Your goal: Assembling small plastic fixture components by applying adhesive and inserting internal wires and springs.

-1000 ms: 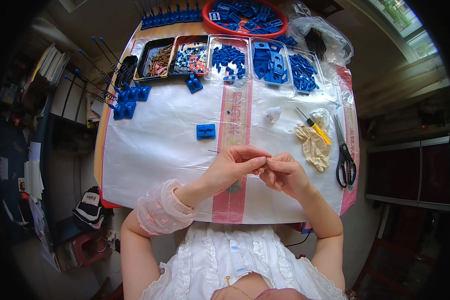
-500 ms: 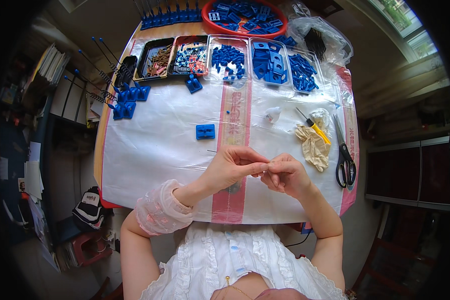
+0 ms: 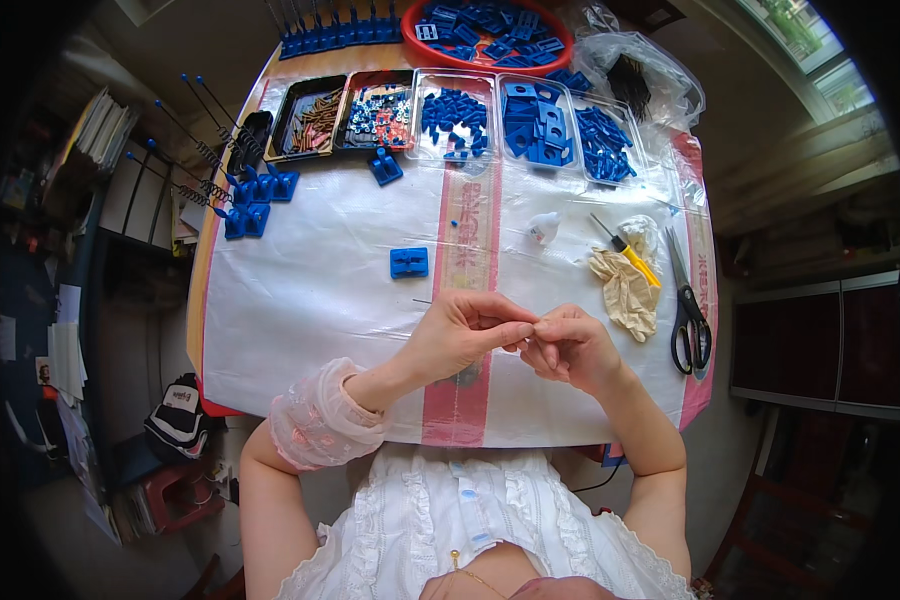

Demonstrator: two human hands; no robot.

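Centre frame, we list: left hand (image 3: 460,337) pinching a thin dark wire (image 3: 422,301); right hand (image 3: 579,345), fingers pressed together, contents hidden; apparently fitting, next needing steadiness.

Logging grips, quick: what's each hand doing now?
Left hand: closed, apparently around a thin dark rod.
Right hand: closed; anything it pinches is hidden.

A home room is apparently doubling as a small workshop: crammed shelves (image 3: 94,265) are standing at left, a curtain (image 3: 820,170) is hanging by the window (image 3: 806,38), and blue plastic parts (image 3: 542,125) are crowding the table (image 3: 212,190)
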